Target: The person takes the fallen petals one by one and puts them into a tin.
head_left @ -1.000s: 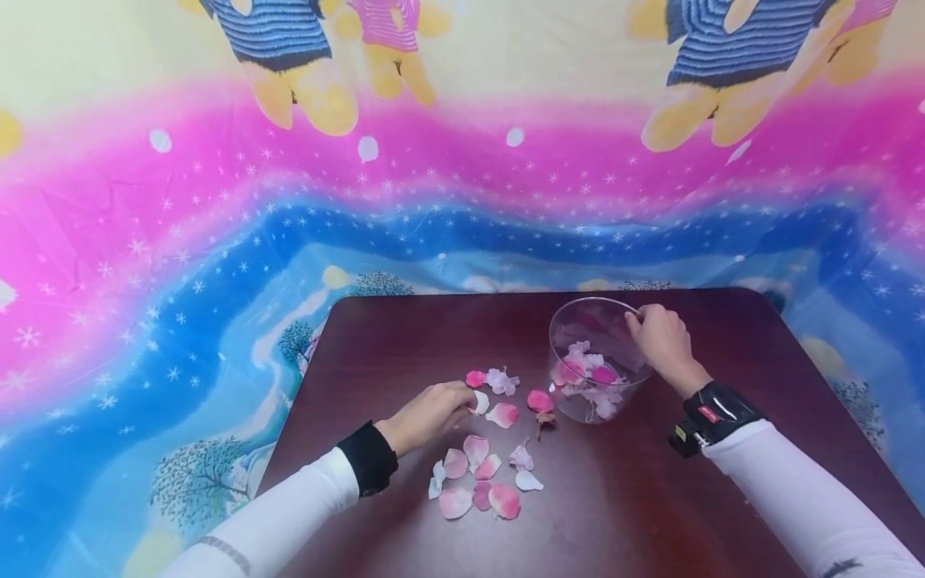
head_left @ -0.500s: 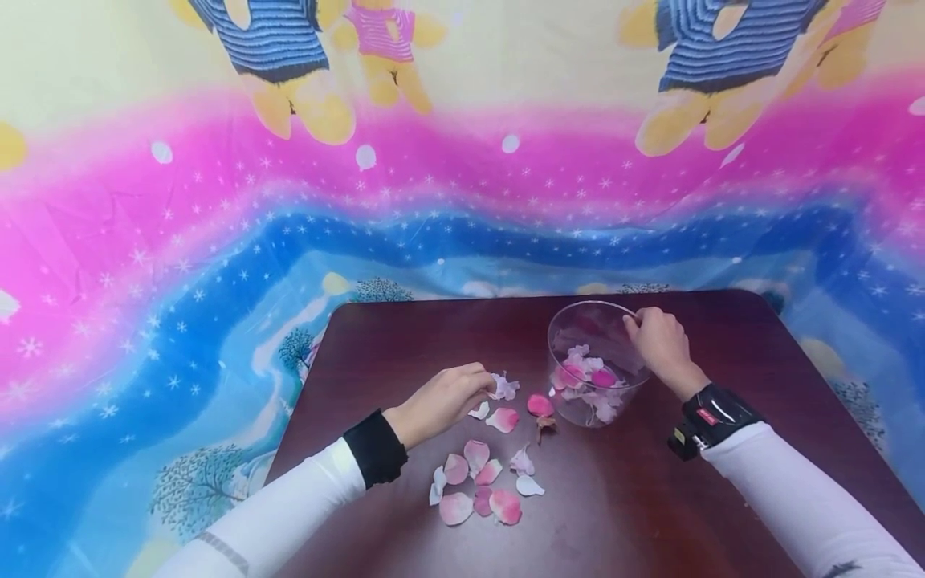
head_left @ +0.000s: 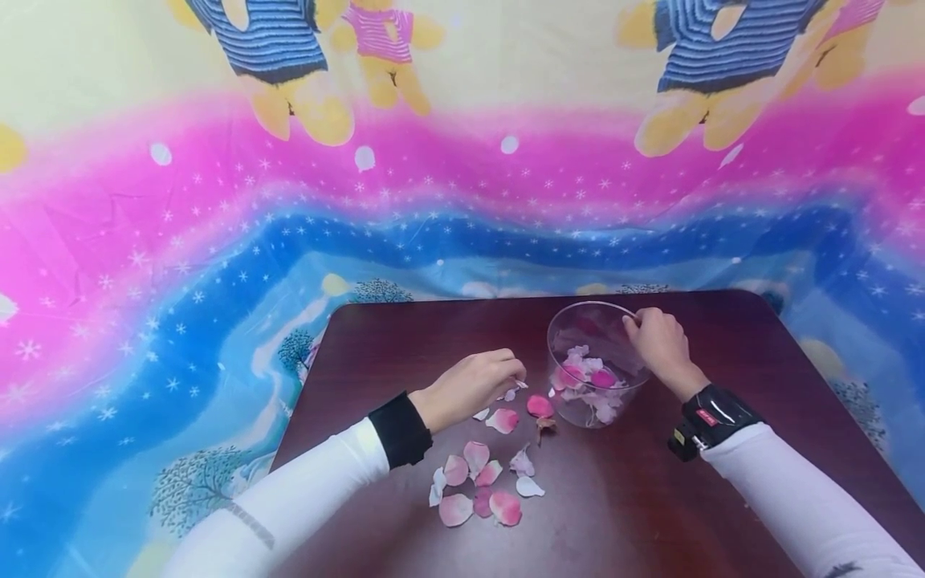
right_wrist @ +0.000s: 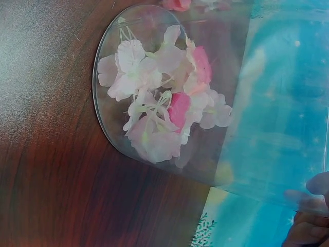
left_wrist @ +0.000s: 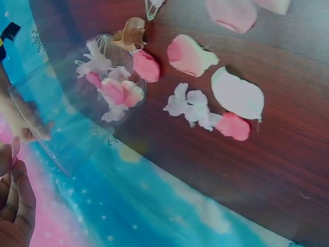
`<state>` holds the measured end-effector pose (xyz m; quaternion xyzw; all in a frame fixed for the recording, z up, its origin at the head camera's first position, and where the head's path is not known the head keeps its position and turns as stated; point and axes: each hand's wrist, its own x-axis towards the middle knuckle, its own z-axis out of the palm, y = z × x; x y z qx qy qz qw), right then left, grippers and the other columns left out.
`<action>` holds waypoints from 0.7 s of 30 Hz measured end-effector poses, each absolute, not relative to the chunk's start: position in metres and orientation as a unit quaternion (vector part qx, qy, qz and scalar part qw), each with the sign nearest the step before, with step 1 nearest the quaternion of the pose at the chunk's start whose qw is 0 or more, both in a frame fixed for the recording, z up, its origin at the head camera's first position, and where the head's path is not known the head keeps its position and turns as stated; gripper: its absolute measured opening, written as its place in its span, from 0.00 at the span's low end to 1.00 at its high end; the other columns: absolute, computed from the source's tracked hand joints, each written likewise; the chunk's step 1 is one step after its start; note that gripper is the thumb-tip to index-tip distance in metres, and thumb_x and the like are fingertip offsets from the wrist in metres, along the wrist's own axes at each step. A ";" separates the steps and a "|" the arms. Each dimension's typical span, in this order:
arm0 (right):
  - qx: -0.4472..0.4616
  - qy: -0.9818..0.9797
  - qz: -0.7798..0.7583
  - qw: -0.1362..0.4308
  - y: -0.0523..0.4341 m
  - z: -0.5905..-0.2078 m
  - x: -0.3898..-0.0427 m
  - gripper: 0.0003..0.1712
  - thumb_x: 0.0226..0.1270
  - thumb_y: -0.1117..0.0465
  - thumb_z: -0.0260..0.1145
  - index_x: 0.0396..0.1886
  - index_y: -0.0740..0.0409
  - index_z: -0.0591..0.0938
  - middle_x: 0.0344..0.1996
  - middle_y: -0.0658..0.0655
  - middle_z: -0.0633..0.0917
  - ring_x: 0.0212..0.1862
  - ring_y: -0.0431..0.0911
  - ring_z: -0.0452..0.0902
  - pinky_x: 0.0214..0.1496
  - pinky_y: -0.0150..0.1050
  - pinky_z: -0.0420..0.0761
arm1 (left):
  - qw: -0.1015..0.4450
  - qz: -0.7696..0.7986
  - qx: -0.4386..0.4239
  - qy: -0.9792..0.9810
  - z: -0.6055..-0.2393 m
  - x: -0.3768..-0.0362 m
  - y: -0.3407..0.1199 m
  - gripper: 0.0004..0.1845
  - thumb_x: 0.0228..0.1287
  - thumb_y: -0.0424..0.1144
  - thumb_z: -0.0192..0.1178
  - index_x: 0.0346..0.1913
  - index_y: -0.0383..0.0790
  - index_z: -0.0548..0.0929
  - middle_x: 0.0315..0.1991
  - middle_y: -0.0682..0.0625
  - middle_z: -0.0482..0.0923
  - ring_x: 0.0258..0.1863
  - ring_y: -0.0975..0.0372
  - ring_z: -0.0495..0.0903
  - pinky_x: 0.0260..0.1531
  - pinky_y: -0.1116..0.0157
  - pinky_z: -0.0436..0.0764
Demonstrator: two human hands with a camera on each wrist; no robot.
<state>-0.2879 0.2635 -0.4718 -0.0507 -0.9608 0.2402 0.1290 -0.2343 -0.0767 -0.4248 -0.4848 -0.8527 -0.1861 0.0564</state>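
Note:
My left hand (head_left: 473, 385) pinches a small pale pink petal (left_wrist: 16, 147) between thumb and finger, raised a little left of a clear round container (head_left: 592, 303). My right hand (head_left: 661, 341) grips the container's rim at its right side, thumb and fingers on either side of the wall. Pale blossoms (right_wrist: 136, 77) and a few bright pink petals (right_wrist: 179, 109) lie on the container's bottom. Under the left hand, a pale blossom (left_wrist: 191, 107), a white petal (left_wrist: 237, 93) and a red-pink petal (left_wrist: 234, 126) lie on the table, largely hidden from the head view.
Several pink and white petals (head_left: 457, 510) are scattered on the dark wooden table (head_left: 621, 514) in front of the hands. A pink petal (head_left: 539, 406) and a brown dried piece (head_left: 546, 425) lie just left of the container. A printed cloth (head_left: 448, 185) hangs behind.
My left hand has moved right and slightly away, from over the white petal toward the container, and now carries a pale petal. The right hand and container stay in place.

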 end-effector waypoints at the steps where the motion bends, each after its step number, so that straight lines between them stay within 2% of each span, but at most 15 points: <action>1: -0.051 -0.961 0.241 0.127 0.263 -0.472 -0.288 0.19 0.75 0.55 0.60 0.28 0.64 0.83 0.20 0.61 0.79 0.28 0.58 0.77 0.25 0.49 0.71 | 0.055 -0.185 -0.485 -0.853 -0.424 -0.235 -0.075 0.08 0.67 0.35 0.67 0.47 0.44 0.85 0.39 0.54 0.82 0.39 0.67 0.83 0.46 0.76 0.82; 15: -0.052 -0.960 0.241 0.131 0.263 -0.472 -0.287 0.18 0.75 0.54 0.60 0.33 0.66 0.84 0.27 0.68 0.84 0.34 0.66 0.82 0.29 0.58 0.75 | 0.072 -0.147 -0.496 -0.852 -0.417 -0.249 -0.040 0.07 0.70 0.36 0.64 0.48 0.44 0.85 0.40 0.54 0.83 0.42 0.67 0.83 0.49 0.74 0.81; 21: -0.052 -0.961 0.239 0.128 0.263 -0.471 -0.287 0.19 0.75 0.54 0.60 0.31 0.64 0.83 0.23 0.65 0.82 0.31 0.62 0.80 0.28 0.55 0.74 | 0.086 -0.148 -0.487 -0.857 -0.413 -0.256 -0.022 0.07 0.70 0.36 0.64 0.48 0.43 0.85 0.39 0.53 0.82 0.41 0.67 0.82 0.50 0.73 0.82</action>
